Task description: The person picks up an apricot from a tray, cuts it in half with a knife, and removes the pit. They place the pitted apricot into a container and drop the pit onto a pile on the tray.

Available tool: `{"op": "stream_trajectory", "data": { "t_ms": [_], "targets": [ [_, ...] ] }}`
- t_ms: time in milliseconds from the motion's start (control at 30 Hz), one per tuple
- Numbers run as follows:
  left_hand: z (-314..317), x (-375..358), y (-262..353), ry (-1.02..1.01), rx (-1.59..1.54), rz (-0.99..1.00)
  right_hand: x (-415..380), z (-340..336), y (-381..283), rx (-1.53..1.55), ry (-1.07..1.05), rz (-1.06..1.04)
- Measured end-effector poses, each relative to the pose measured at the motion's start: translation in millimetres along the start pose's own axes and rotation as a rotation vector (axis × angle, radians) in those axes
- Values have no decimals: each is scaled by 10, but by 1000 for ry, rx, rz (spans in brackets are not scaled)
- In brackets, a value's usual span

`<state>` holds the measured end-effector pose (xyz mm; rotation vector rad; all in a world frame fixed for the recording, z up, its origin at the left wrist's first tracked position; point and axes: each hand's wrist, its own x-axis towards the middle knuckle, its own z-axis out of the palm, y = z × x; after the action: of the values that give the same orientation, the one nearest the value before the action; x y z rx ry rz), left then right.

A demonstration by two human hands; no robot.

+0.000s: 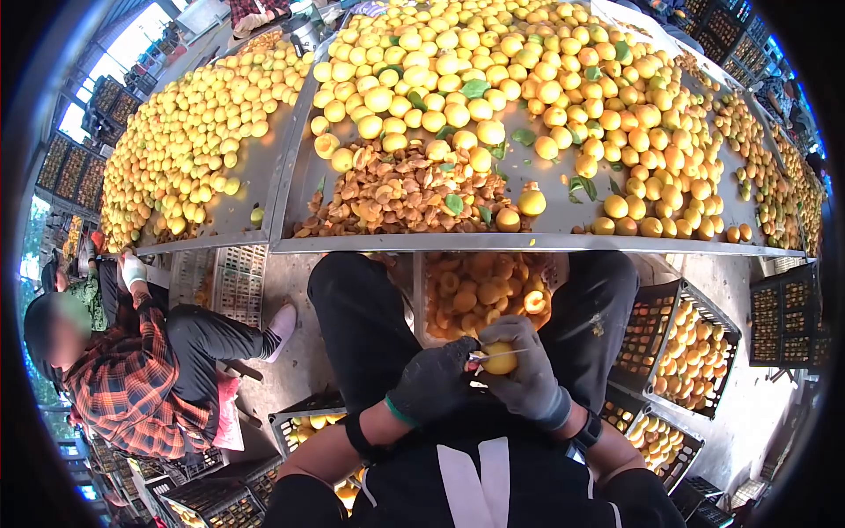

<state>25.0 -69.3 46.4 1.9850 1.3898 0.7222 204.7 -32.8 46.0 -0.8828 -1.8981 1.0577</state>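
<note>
In front of my lap, my right hand (526, 377), in a grey glove, has its fingers wrapped around a yellow-orange apricot (500, 359). A thin blade of a small knife (515, 352) lies across the fruit. My left hand (431, 380), in a darker glove with a green cuff, is closed on the knife's handle end, touching the apricot's left side. The fingers partly hide the handle. Just beyond both hands, between my knees, a crate holds halved apricots (484, 290), cut sides showing on some.
A metal table (528, 242) bears heaped whole apricots (458, 70), leaves and a brownish pile of pits or scraps (405, 194). Black crates of apricots (691, 352) stand at my right, another (308, 422) by my left leg. A person in a plaid shirt (132, 378) sits at left.
</note>
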Motion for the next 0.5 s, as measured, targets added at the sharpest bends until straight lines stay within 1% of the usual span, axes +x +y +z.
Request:
{"op": "stream_trajectory", "data": {
  "t_ms": [33,100,133,200,233,300,333,400,433,500],
  "targets": [
    [11,10,-39,0,-2,1,32,-13,-6,-2,0,1],
    [57,-6,-173,-52,72,-29,53,-26,-24,-184,-64,16],
    [66,21,-229,-50,72,-22,46,-36,1,-190,-60,12],
    [66,46,-302,-49,187,58,7,-42,64,843,-137,683],
    [57,51,-316,-45,187,55,18,-59,60,841,-142,683],
    [31,48,-327,-60,211,115,59,-88,14,883,-169,872],
    [36,49,-321,-59,213,121,58,-79,35,882,-166,867],
    [106,20,-282,-110,97,8,22,-52,132,601,-159,609],
    [138,11,-272,-111,93,12,5,-55,193,597,-156,611],
    [164,40,-252,58,-375,-84,-1,-95,308,598,-155,374]
  ]
}}
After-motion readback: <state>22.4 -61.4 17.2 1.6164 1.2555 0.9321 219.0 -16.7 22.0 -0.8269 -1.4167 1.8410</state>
